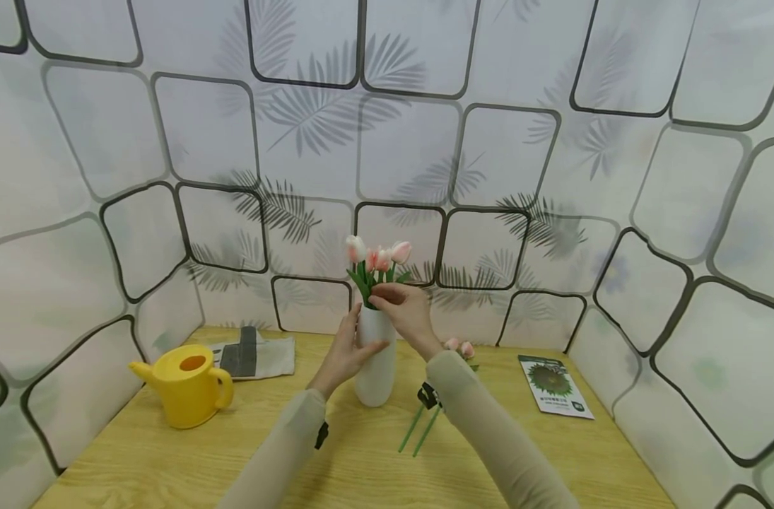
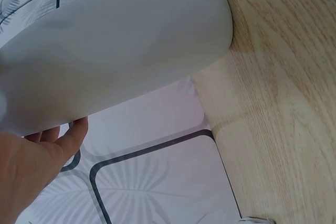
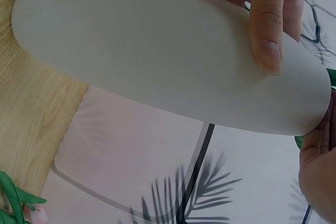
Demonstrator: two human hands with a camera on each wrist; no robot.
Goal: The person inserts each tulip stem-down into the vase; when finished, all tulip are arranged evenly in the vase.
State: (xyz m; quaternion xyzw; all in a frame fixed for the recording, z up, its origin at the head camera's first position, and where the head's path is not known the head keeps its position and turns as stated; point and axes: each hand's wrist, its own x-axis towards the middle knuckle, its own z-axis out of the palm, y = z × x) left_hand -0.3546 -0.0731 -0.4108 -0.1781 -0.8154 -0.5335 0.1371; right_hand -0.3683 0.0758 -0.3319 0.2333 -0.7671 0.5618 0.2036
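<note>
A tall white vase (image 1: 375, 378) stands upright on the wooden table, with several pink-and-white tulips (image 1: 401, 252) rising from its mouth. My left hand (image 1: 346, 353) grips the vase's upper part, its thumb (image 3: 269, 51) across the near side and the other fingers around the far side. At the rim, my right hand (image 1: 407, 311) pinches a tulip low among the green leaves (image 1: 364, 283); the exact stem is hidden by the fingers. In the right wrist view, that hand's fingers (image 3: 315, 142) reach right at the vase's mouth.
Two more tulips (image 1: 466, 350) lie on the table right of the vase, stems toward me. A yellow watering can (image 1: 192, 399) stands at left, before a folded grey-and-white cloth (image 1: 275, 355). A sunflower-printed packet (image 1: 555, 389) lies at right. Patterned curtain walls (image 1: 412, 155) enclose the table.
</note>
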